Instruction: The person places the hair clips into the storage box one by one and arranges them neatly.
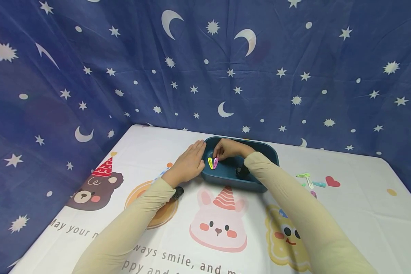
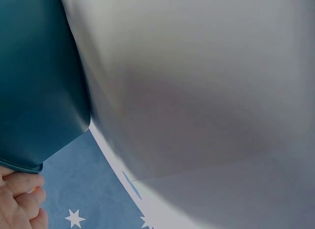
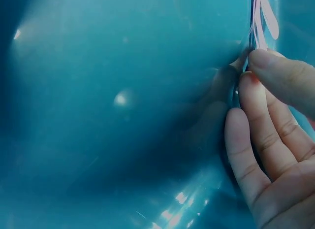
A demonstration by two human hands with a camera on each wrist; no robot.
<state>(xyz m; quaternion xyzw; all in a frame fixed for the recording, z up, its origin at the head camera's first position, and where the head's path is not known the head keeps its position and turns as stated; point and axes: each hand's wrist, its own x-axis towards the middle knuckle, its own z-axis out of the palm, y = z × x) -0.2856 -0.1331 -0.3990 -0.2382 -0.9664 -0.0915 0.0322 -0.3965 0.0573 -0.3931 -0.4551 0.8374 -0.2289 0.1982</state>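
Observation:
A dark teal plastic bin (image 1: pixel 233 182) stands on the table toward the back. Inside it, the right hand (image 1: pixel 228 148) pinches the end of a pink snap hair clip (image 1: pixel 215 163) between thumb and fingers, down near the bin floor. A yellow hair clip (image 1: pixel 210 163) lies right beside the pink one. In the right wrist view the pink clip (image 3: pixel 266 17) extends upward from the thumb tip. The left hand (image 1: pixel 189 163) rests against the bin's left side, fingers extended; the left wrist view shows its fingers (image 2: pixel 22 189) at the rim.
Several loose hair clips lie on the table right of the bin, among them a green clip (image 1: pixel 303 175), a white clip (image 1: pixel 309 182) and a blue clip (image 1: pixel 319 184). A printed white cloth (image 1: pixel 359 220) covers the table. Behind hangs a blue starry curtain (image 1: pixel 191 49).

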